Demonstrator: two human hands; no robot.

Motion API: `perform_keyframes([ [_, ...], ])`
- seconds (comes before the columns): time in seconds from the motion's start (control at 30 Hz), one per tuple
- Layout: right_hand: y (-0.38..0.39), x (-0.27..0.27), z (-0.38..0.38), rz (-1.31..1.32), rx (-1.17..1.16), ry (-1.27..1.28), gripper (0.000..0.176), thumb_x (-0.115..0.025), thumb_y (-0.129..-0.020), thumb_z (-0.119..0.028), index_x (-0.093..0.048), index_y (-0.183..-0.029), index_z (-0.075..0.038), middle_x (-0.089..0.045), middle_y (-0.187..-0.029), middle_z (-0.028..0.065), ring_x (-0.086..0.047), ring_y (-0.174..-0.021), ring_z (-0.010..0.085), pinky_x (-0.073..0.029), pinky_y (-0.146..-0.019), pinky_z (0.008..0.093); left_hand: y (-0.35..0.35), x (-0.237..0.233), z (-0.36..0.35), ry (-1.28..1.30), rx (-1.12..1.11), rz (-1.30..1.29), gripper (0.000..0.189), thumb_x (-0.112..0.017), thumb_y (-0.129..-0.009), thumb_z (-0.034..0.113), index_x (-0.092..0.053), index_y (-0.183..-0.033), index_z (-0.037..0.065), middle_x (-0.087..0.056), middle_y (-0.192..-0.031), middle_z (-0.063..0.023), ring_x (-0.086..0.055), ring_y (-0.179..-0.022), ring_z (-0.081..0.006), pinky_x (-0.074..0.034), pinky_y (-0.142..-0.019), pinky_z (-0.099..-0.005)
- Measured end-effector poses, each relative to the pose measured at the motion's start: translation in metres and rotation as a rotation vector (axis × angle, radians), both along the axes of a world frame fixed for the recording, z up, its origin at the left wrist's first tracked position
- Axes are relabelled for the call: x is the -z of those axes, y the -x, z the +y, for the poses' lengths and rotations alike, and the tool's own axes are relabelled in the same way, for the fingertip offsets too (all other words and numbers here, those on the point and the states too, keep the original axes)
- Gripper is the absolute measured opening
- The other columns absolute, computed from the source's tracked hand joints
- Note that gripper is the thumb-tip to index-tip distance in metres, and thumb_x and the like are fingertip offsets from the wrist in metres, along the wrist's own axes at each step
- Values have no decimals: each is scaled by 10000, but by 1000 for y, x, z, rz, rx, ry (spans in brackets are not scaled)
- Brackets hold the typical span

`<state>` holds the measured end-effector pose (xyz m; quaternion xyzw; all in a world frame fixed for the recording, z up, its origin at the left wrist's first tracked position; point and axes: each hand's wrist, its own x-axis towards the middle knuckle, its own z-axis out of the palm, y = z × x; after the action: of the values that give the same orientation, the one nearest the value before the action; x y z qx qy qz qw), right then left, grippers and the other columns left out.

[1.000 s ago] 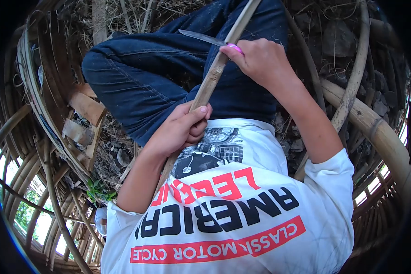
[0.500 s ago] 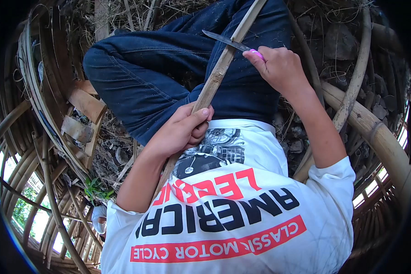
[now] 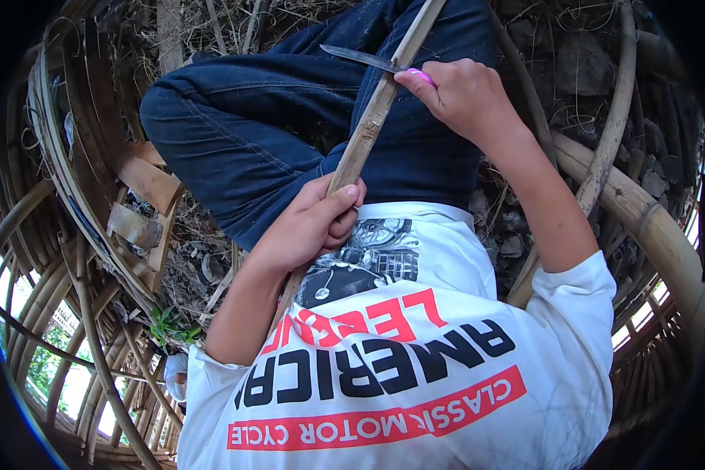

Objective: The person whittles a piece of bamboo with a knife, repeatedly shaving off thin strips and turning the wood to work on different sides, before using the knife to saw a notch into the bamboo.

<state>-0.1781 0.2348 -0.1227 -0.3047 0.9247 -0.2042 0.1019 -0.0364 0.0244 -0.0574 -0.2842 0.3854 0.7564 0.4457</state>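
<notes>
A long strip of split bamboo [image 3: 368,129] slants across my crossed legs, from the top of the view down to my shirt. My left hand [image 3: 317,219] is wrapped round its lower part, near my waist, with the thumb along the top. In my right hand [image 3: 466,98] is a knife [image 3: 360,59] with a pink handle, mostly covered by the fingers. The blade lies across the upper part of the strip, and its tip points left. The strip's lowest end is hidden by my left forearm and shirt.
Curved bamboo strips [image 3: 63,172] and cut bamboo pieces [image 3: 149,180] are at left. A thick bamboo pole [image 3: 627,196] runs along the right, beside rough stones [image 3: 583,66]. Dry plant scraps cover the ground, and woven bamboo surrounds me.
My right hand and the knife have shifted left, so more of the blade extends past the strip. My left hand keeps its hold on the strip.
</notes>
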Motion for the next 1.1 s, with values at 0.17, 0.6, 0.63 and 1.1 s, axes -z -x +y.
perform_keyframes([
  [0.17, 1, 7, 2, 54, -12, -25, 563, -498, -907, -555, -668, -660, -78, -618, -563, 124, -639, -529, 296, -511, -480, 367, -2, 1, 0, 15, -7, 2, 194, -453, -996, 268, -444, -930, 86, -297, -564, 79, -234, -452, -19, -175, -409, -196],
  [0.6, 27, 19, 22, 162, 20, -35, 487, -512, -920, -503, -609, -699, -80, -598, -595, 151, -620, -577, 353, -497, -515, 440, -4, -5, -5, 18, -11, 5, 199, -461, -994, 273, -447, -929, 86, -305, -562, 78, -236, -448, -18, -178, -406, -193],
  [0.63, 26, 20, 21, 161, 24, -41, 487, -512, -920, -503, -609, -699, -80, -598, -595, 151, -620, -577, 353, -497, -515, 440, -3, -5, -5, 2, -23, -1, 201, -463, -993, 275, -445, -926, 86, -306, -561, 77, -236, -447, -19, -179, -404, -193],
  [1.1, 80, 18, 35, 184, 145, -148, 564, -435, -921, -584, -637, -758, -83, -641, -704, 195, -637, -707, 415, -515, -597, 501, -14, -12, -16, 56, 70, 84, 178, -447, -1002, 268, -457, -963, 95, -318, -592, 68, -239, -478, -25, -196, -422, -200],
])
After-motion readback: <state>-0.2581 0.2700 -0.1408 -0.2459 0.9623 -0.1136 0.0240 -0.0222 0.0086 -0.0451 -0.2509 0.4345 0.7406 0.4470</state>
